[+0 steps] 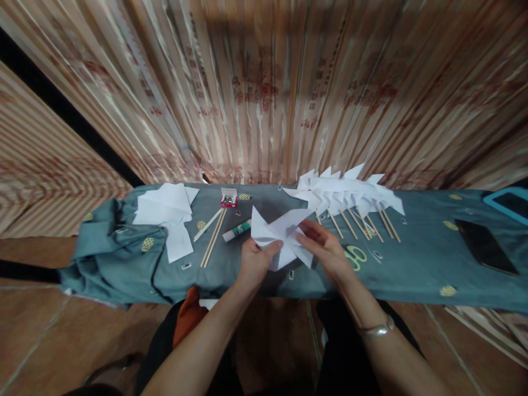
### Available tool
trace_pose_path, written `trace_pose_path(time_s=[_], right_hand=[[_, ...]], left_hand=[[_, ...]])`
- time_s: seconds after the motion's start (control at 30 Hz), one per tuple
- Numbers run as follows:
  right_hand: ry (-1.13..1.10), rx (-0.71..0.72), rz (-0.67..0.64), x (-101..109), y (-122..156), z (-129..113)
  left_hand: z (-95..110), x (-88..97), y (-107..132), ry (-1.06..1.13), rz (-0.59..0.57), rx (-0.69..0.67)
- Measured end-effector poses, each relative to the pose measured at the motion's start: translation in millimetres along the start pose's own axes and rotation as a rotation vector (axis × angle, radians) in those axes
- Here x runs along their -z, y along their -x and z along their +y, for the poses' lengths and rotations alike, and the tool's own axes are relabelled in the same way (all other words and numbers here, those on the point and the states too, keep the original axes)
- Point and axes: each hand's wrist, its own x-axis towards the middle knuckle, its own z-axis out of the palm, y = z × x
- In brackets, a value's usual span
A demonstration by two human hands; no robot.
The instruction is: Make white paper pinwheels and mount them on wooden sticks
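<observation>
A white paper pinwheel [284,234], its blades folded toward the centre, is held over the front of the cloth-covered table. My left hand [256,257] grips it at the lower left, with the thumb pressed near its middle. On the other side my right hand [324,245] has its fingers closed on the right-hand blades. No stick shows on this pinwheel. Just left of it lies a green and white glue stick [237,230]. Green-handled scissors [355,257] rest beside my right hand, partly hidden by it.
Finished pinwheels [350,190] on wooden sticks overlap at the back right. Two loose sticks [213,237], a white pen-like rod [207,225], a small red box of metal pieces [229,198] and paper sheets [165,204] lie left. A dark phone [485,246] lies far right.
</observation>
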Motion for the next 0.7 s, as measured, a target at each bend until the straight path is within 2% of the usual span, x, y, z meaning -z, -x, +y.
trace_pose_path(time_s=[0.1,0.17,0.3,0.4,0.47,0.57,0.7], right_hand=[[0.032,0.076,0.098,3.7,-6.5,2.6],[0.111,0.106,0.092,-1.0,-15.4,3.3],[0.332,0.215,-0.095,-36.8,-48.6,-3.1],[0.734,0.331,-0.280,-74.2,-82.1,-5.8],[1.063,0.359,-0.363,-95.6,-101.8,0.0],[1.172,0.344,-0.421,-117.7,-120.8,18.7],[1.269,0.310,-0.438,-133.5,-129.0,39.5]], left_hand=[[19.0,12.9,-9.2,0.060,0.068,-0.054],[39.4,26.3,-18.4,0.106,0.130,-0.125],[83.6,58.7,-35.7,0.195,0.354,-0.283],[104.9,77.9,-40.8,0.246,0.462,-0.367],[111.2,85.4,-40.7,0.253,0.468,-0.398],[113.1,90.7,-39.6,0.241,0.465,-0.396],[110.9,94.4,-40.9,0.233,0.485,-0.382]])
